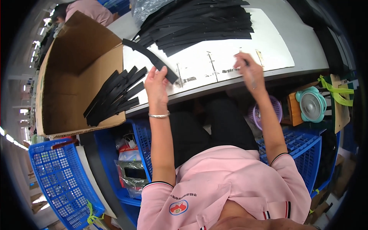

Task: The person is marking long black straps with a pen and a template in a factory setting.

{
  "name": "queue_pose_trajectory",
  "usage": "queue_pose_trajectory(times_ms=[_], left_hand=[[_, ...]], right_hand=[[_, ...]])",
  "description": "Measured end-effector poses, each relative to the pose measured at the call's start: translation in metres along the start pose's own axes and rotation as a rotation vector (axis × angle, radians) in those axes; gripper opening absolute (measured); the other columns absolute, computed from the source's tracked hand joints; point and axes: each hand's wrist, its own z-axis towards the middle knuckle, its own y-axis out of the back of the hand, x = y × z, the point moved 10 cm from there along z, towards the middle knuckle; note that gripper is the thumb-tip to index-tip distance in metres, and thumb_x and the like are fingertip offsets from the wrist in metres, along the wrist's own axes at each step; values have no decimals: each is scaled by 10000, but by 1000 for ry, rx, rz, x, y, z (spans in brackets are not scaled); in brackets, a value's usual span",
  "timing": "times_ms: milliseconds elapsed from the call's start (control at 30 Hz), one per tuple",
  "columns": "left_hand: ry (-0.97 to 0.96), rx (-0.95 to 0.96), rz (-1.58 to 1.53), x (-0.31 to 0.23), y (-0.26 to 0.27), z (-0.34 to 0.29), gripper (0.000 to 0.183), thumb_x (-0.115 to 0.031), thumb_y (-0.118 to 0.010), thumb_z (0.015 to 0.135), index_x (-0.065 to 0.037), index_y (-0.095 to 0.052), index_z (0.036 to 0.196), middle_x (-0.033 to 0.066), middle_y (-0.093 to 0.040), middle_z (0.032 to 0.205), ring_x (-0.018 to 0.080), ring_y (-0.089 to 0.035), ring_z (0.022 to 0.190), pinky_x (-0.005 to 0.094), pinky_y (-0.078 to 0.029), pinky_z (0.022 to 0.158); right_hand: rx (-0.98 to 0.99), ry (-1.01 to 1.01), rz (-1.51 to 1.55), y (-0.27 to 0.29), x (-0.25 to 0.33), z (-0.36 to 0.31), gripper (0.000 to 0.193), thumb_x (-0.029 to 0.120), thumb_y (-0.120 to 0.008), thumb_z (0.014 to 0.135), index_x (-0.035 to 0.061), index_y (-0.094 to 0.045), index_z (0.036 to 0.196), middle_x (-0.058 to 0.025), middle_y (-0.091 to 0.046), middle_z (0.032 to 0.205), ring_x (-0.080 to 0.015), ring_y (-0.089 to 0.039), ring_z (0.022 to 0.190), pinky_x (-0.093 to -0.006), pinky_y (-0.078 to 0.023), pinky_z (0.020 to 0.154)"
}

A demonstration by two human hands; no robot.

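My left hand (156,85) is closed on one end of a black fabric-like strip (145,53). The strip slants up and left over the white board (226,53), its far end near the cardboard box. Over the right part of the board, my right hand (251,72) is curled around a slim pen-like tool (253,83), dark at one end and pale along its length; motion blurs it. Dark lines and small marks show on the board between my hands. A thick pile of black strips (195,25) lies across the board's far side.
An open cardboard box (80,73) stands at the left, more black strips (115,94) lying across its near corner. Blue crates (63,180) flank my seat. Right of my legs are a purple basket (270,113) and a teal fan (311,104). Another person (90,11) sits beyond the box.
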Motion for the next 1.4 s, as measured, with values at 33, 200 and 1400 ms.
queue_pose_trajectory(times_ms=[33,200,1400], left_hand=[[-7,-4,-36,4,-21,-17,520,-40,-765,921,66,-522,1369,91,-689,1113,145,-669,918,273,-537,768],[17,115,-142,26,-74,-63,258,-50,-705,977,20,-608,1205,92,-707,1110,144,-668,932,279,-538,801],[-300,-190,306,-13,-12,-75,222,-148,-718,997,47,-727,1103,91,-716,1002,112,-646,810,213,-505,715]], right_hand=[[33,7,198,-20,15,-13,153,111,-644,1015,67,-671,1160,-50,-694,870,-115,-655,751,-262,-538,711],[276,-43,378,-93,46,-45,334,73,-788,906,70,-619,1195,-54,-697,963,-97,-661,881,-253,-536,813],[-275,481,-821,34,8,-43,331,140,-816,846,105,-677,1145,-16,-755,1147,-212,-669,1192,-502,-350,1142]])
